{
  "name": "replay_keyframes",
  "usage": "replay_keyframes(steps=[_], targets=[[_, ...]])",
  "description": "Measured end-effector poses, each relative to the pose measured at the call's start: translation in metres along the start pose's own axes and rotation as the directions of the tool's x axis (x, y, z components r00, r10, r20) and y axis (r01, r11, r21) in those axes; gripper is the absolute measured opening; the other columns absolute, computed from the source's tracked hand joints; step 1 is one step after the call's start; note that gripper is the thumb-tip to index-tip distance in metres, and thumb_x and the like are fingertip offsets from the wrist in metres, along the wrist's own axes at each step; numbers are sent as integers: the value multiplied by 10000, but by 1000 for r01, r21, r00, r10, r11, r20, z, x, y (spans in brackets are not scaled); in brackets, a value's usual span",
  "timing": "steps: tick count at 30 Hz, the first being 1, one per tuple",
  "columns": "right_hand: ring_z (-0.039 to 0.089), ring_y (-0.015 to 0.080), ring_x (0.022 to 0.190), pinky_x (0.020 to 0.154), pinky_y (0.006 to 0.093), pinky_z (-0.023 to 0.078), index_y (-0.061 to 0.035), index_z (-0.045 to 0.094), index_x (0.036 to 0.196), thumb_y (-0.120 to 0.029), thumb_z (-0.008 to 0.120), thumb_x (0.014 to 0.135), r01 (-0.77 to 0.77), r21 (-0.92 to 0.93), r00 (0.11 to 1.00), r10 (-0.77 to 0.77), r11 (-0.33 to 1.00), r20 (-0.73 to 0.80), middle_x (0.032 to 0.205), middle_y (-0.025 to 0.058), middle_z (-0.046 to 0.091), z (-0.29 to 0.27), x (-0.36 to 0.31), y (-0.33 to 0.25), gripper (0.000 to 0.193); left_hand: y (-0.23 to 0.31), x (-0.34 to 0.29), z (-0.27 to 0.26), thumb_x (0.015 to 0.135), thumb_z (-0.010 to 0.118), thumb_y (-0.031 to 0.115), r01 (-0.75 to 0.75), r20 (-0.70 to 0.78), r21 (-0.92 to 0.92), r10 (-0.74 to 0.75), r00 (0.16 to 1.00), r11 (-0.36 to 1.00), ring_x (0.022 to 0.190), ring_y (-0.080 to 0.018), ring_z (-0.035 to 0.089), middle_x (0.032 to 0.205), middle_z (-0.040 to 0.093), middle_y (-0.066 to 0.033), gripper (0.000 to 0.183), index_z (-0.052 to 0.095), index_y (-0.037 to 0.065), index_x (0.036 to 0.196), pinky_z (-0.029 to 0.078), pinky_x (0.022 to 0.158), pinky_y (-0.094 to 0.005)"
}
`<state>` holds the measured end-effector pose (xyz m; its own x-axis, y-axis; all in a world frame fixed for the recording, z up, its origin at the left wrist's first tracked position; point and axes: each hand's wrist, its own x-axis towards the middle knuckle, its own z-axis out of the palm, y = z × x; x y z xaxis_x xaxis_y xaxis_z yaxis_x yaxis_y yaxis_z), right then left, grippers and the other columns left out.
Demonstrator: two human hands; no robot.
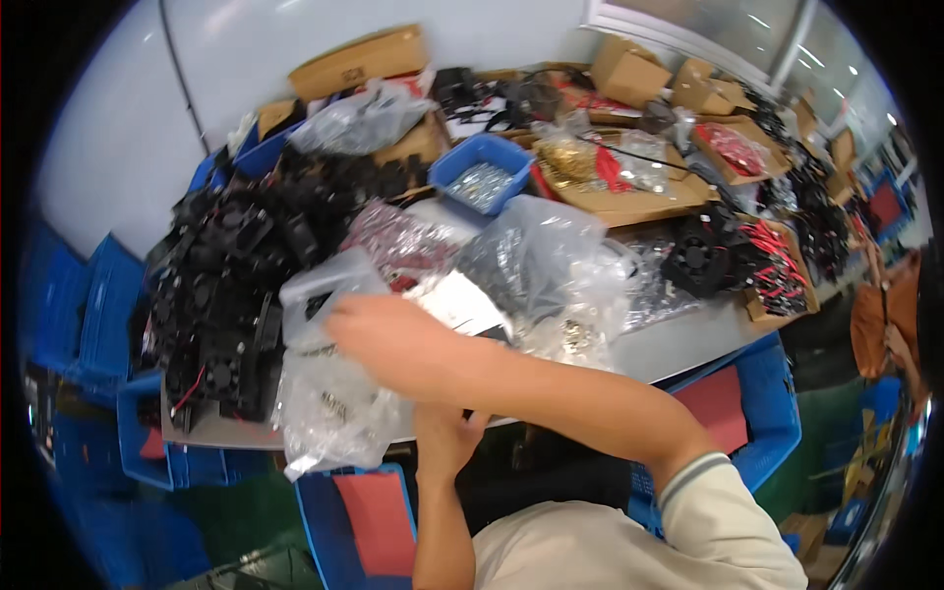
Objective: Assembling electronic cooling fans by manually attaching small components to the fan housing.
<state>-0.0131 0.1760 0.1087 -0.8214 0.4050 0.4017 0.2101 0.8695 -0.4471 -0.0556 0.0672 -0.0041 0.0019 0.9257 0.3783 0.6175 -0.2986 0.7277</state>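
My right forearm crosses in front of me to the left, and my right hand is over a clear plastic bag holding small metal parts. Motion smears its fingers, so their grip cannot be read. Below that forearm is my left hand, its thumb bent around something dark; the forearm hides most of its fingers and the thing itself. A black piece shows just beyond the right forearm, next to a white sheet. Another open clear bag lies by the right fingertips.
Black fans are heaped at the left. Behind stand a blue bin of small metal parts and a cardboard tray of bagged pieces. Grey plastic bags fill the middle. Blue crates stand below the table edge.
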Motion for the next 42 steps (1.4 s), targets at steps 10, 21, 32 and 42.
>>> replay_keyframes(steps=[10, 21, 32, 42], targets=[[691, 322, 907, 735, 376, 551, -148, 745, 938, -147, 591, 798, -248, -218, 955, 276, 944, 108, 923, 133, 711, 23, 78, 24, 208, 13, 4, -3, 685, 734, 19, -9, -59, -27, 7, 998, 1000, 984, -386, 568, 1106, 576, -162, 365, 660, 51, 1041, 486, 803, -436], [622, 271, 727, 644, 361, 502, -7, 553, 869, -29, 651, 735, -145, 198, 984, 163, 969, -75, 790, 123, 592, -33, -26, -19, 167, -5, -2, -1, 717, 758, 84, -23, -10, 0, 23, 1000, 1000, 1012, -406, 567, 1138, 590, -170, 369, 658, 70, 1072, 478, 825, -447], [647, 115, 733, 673, 236, 521, 22, 667, 1020, 2, 617, 896, -523, 741, 674, 737, 421, 57, 846, 63, 650, -39, -169, 11, 135, 16, 10, -7, 673, 796, 79, 39, -22, -42, -40, 999, 998, 1109, -336, 573, 1300, 518, -149, 474, 684, 113, 1133, 489, 912, -390], [573, 219, 690, 659, 324, 463, 11, 679, 936, -115, 676, 849, -600, 472, 703, 707, 646, -74, 783, 114, 555, -12, -163, 6, 153, 17, 8, -5, 673, 787, 60, 42, -17, -1, -42, 999, 999, 1138, -338, 550, 1323, 506, -155, 484, 676, 89, 1143, 458, 949, -391]])
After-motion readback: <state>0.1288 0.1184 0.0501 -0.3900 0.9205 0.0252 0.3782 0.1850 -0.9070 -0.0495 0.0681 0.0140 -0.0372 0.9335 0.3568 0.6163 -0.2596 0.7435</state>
